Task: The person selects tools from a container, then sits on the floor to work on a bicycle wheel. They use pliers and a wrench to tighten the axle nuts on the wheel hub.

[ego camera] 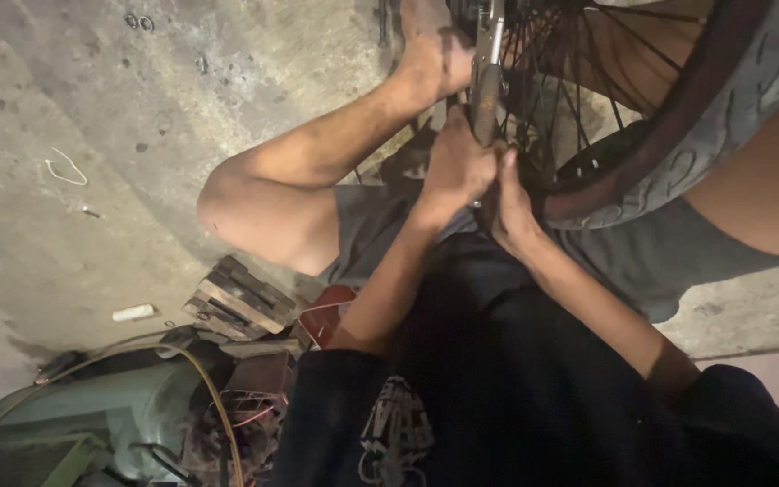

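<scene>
Seen from above, looking down past a dark shirt (534, 397). Left hand (457, 171) clenched, fingers wrapped round the lower end of a metal strut (487, 95) beside a wheel (669, 135). Right hand (511, 212) pressed just beside the left, touching it, fingers curled against the same spot — what lay inside that curl, hidden; cannot tell whether anything was gripped. Strut standing close to upright in the upper middle of the view, running along the spokes (588, 63) near the hub, its top cut off by the frame edge. Wheel filling the upper right, grey tyre (732, 108) with tread on the outside, dark rim inside it.

Another person's hand (430, 54) higher up, at the upper part of the strut, forearm stretching down-left to a bent elbow (227, 203); grey shorts (642, 252) under the wheel belonging to that person too.

Concrete floor (74, 117) on the left, stained, with a bit of white wire (67, 168) and a small white cylinder (133, 312) lying well apart from the hands. Stack of wooden blocks (241, 302) below the elbow, a red piece (326, 311) next to it. Green metal machine (92, 419) and a yellowish hose (214, 397) in the lower left corner.
</scene>
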